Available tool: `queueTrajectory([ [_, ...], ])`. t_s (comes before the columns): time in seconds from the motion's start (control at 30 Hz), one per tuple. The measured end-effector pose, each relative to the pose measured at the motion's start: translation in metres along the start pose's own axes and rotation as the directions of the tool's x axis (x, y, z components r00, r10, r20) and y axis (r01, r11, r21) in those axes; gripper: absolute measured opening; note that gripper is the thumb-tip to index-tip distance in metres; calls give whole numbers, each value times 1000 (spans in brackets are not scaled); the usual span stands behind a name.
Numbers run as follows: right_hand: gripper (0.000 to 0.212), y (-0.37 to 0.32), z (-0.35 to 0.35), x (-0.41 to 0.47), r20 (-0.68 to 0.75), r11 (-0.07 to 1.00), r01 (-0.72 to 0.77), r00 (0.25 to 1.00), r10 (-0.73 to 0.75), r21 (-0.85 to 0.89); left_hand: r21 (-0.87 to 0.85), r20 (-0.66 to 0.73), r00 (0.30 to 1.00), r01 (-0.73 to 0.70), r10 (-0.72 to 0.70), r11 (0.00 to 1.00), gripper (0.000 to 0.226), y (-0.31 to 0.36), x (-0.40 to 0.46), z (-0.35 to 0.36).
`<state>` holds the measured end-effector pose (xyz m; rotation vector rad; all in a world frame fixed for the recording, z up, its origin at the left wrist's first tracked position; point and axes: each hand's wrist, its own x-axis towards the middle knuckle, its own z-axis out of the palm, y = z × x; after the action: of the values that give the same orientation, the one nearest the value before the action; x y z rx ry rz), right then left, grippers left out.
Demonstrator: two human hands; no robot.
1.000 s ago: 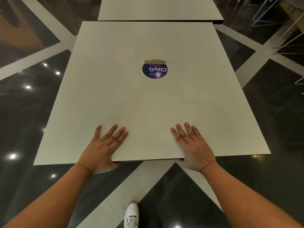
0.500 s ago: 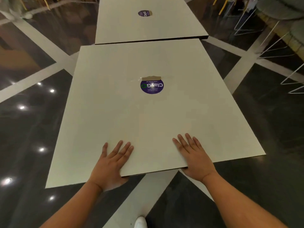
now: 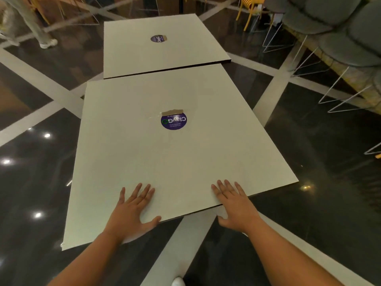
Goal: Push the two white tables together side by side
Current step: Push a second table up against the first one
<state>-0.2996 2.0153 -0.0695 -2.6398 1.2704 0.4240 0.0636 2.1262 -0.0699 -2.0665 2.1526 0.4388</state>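
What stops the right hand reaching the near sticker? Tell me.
Probably nothing. The right hand lies flat at the near table edge, and bare tabletop runs from it to the sticker; it may take a lean forward.

The legs and bases of the near white table and the far white table are hidden beneath their tops. The small print under the large lettering on the near purple sticker is too small to read, and the far purple sticker is blurred. A white shoe is cut off by the bottom edge. At the upper left, a standing person's leg is cut off by the top edge. Grey chairs run off the right edge.
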Motion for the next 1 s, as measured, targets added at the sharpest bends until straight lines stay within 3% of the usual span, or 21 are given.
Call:
queueTrajectory([
  [0.37, 101, 28, -35, -26, -36, 998, -53, 998, 53, -17, -16, 39, 999, 25, -25, 1000, 99, 12, 11, -37],
  [0.77, 102, 54, -49, 19, -1, 985, 173, 985, -173, -28, -42, 103, 972, 218, -213, 975, 102, 40, -3, -55],
  [1.0, 116, 62, -11, 20, 19, 973, 229, 973, -230, 10, -69, 215, 960, 198, -179, 978, 126, 58, -7, -19],
])
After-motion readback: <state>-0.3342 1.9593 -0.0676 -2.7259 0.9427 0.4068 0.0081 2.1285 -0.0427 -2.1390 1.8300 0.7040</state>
